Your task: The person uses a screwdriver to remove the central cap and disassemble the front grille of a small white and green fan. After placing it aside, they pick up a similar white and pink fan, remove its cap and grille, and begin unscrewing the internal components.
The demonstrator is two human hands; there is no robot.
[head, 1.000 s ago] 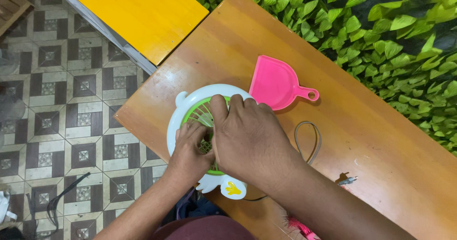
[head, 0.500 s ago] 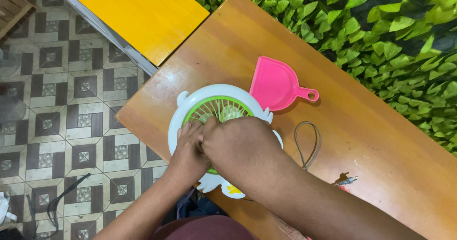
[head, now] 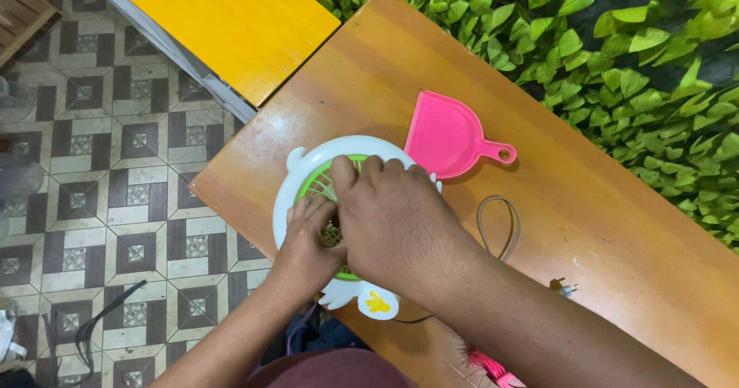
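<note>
Patterned floor tiles and a wall of green leaves frame a varnished wooden bench (head: pixel 616 226) seen from above. Near its front edge lies a small round fan with a white plastic housing and green grille (head: pixel 308 176), face up, mostly hidden beneath both hands. The right hand (head: pixel 392 219) lies flat across the grille with its fingers together and curled over the far rim; whether it clamps anything cannot be told. The left hand (head: pixel 308 245) sits just beside it on the near left, fingertips pressed at the grille's centre hub; its grip is likewise hidden. Beyond the right hand, just past the fan, rests a pink plastic dustpan (head: pixel 450 135); to that hand's right a thin grey cord loop (head: pixel 499 226) lies on the wood, and a pink-bristled brush (head: pixel 489 365) shows at the lower edge.

Risk, as a judgement: the fan's base overhangs the bench's edge, so downward pressure from both hands could tip it off, or flex and crack the thin grille ribs.

Compared with half a second ago, the right hand has moved up over the grille, covering more of the green.
</note>
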